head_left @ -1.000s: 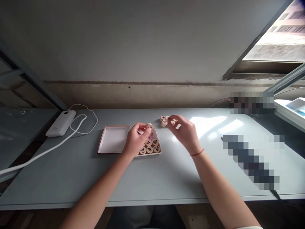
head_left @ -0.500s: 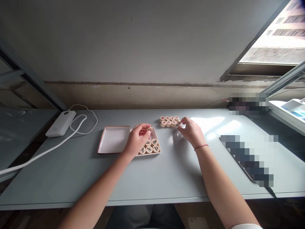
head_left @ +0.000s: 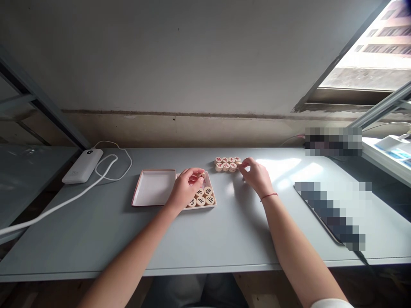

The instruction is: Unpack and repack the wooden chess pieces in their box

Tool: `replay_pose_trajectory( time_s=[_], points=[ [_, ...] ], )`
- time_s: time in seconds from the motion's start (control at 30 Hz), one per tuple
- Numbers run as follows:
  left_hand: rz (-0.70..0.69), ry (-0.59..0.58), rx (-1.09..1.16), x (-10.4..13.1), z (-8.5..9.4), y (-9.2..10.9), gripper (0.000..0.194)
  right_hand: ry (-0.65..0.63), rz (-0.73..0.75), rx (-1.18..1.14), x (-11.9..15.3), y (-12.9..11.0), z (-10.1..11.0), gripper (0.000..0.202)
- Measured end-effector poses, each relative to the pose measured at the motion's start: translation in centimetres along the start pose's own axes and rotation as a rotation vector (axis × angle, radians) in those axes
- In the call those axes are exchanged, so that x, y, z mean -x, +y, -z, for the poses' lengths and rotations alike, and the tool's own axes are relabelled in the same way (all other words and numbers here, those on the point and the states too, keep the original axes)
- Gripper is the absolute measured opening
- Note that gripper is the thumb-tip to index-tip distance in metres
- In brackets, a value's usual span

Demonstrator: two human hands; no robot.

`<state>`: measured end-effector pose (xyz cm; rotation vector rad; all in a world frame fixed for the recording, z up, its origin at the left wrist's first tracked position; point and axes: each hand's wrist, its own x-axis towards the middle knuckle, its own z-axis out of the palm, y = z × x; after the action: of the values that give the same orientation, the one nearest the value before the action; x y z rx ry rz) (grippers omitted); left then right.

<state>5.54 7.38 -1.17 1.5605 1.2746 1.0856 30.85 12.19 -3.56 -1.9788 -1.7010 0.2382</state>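
My left hand (head_left: 186, 188) is closed on a round wooden Chinese chess piece (head_left: 202, 175), pinched between thumb and fingertips above the box. Below it, the open box (head_left: 215, 200) holds several pieces with black characters (head_left: 201, 201), and its left part is hidden by the hand. Farther back on the desk stands a block of stacked pieces (head_left: 226, 165) with red characters on top, in two rows. At the block's right end, my right hand (head_left: 257, 177) pinches a mostly hidden piece against the front row.
The white-lined box lid (head_left: 156, 188) lies left of the box. A white power bank (head_left: 82, 167) and its cable (head_left: 80, 194) are at the left. A blurred-out flat object (head_left: 330, 216) rests at the right. The wall (head_left: 173, 132) rises behind the desk.
My right hand has shifted slightly left, bringing its piece closer against the front row of the block. The left hand holds its piece in nearly the same place.
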Motion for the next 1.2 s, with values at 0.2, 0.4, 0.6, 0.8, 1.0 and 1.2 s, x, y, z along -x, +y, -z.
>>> replay_pose_trajectory(
  time_s=[0.2,0.4,0.6,0.8,1.0,1.2],
  points=[
    [-0.007,-0.009,-0.014,0.0,0.0,-0.3,0.019,-0.065,-0.142,-0.085,-0.3,0.4,0.6,0.015],
    [0.023,-0.034,0.026,0.2,-0.1,-0.3,0.023,-0.009,0.288,-0.296,1.8,-3.7,0.7,0.022],
    [0.110,-0.007,0.186,-0.1,-0.1,-0.5,0.024,-0.064,0.794,-0.404,5.6,-8.7,0.0,0.019],
    [0.106,-0.064,0.048,0.0,0.1,-0.1,0.032,0.003,0.773,-0.394,4.8,-7.8,-0.3,0.014],
    [-0.158,0.129,-0.646,-0.6,3.0,0.5,0.020,0.148,0.180,-0.156,1.0,-2.3,0.9,0.008],
    [0.079,-0.032,-0.785,-1.1,5.7,0.4,0.019,-0.061,0.013,-0.033,-0.2,0.4,0.6,0.010]
  ],
)
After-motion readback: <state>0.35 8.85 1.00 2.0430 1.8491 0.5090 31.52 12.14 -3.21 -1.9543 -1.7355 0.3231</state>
